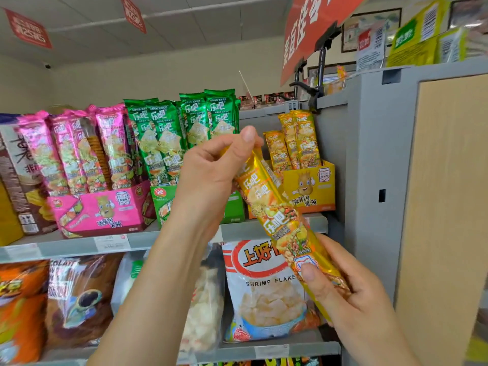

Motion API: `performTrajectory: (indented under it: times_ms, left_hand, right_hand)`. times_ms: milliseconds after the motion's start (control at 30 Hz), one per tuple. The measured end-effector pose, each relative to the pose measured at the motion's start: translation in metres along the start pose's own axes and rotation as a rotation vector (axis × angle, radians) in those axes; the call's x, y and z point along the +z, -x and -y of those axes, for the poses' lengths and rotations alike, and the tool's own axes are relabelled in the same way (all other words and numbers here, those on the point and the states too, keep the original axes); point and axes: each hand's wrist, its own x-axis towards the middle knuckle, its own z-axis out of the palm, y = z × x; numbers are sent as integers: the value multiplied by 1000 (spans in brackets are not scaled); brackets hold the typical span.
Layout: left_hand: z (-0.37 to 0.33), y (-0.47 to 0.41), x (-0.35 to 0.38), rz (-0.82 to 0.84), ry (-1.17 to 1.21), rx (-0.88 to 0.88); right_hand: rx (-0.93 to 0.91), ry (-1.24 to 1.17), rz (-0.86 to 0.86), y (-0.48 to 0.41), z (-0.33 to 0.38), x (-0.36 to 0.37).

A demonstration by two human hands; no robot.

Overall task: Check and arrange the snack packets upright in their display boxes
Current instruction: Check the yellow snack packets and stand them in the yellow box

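- At the grey metal shelf point(66, 247), left hand point(211, 178) pinches and right hand point(351, 294) grips a tilted long yellow foil snack packet point(274, 207).
- Checking step, likely; next, stand it upright in the yellow cardboard display box point(309, 192).

A shrimp flakes bag point(264, 294) sits, seemingly upright, on a grey shelf point(311, 348).

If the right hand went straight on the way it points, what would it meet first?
Probably the white Shrimp Flakes bag on the lower shelf: the right hand, gripping the lower end of the yellow packet, points up-left toward it. Depth is unclear.
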Motion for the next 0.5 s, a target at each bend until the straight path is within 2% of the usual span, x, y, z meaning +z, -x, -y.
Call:
performTrajectory:
  times_ms: [133,233,333,500]
  left_hand:
    - [-2,1,-10,-6,11,51]
    - [5,3,-10,-48,11,119]
    - [14,6,-8,-78,31,113]
    - [22,13,-7,-46,196,-88]
  right_hand:
    - [-108,352,-166,4,4,8]
    - [-125,525,-230,9,3,17]
    - [-172,582,-265,13,0,30]
    - [-194,594,-321,11,2,46]
